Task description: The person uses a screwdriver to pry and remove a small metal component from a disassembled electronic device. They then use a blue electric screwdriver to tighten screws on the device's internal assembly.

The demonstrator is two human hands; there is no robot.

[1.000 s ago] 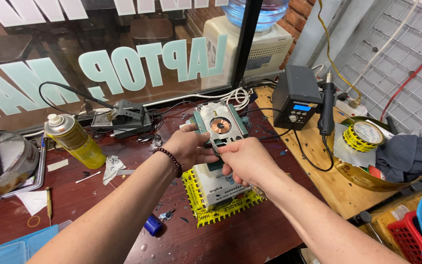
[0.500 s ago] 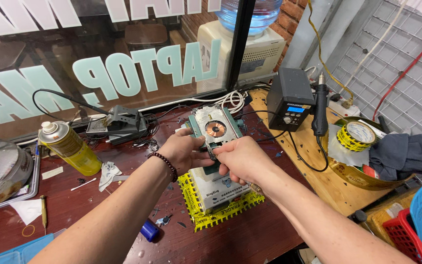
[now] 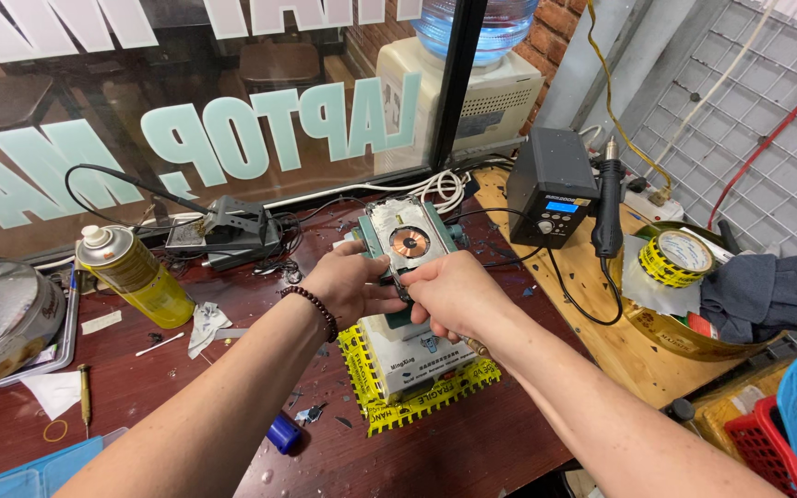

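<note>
Left hand (image 3: 354,284), bead bracelet at wrist, fingers curled closed against the left lower edge of an opened phone body (image 3: 408,242). Right hand (image 3: 449,293) closed in a fist over the phone's near end; a thin tool tip (image 3: 475,346) shows beneath it, what it grips otherwise hidden. Phone lies face-open, copper coil (image 3: 410,243) visible, clamped on a green-framed fixture (image 3: 414,343) sitting on a yellow mat (image 3: 426,397), centre of the dark red desk (image 3: 232,369). Left: yellow spray can (image 3: 133,275), upright. Behind: soldering-iron stand (image 3: 228,231). Right: black rework station (image 3: 551,184), hot-air handle (image 3: 607,207), yellow tape roll (image 3: 675,258).
</note>
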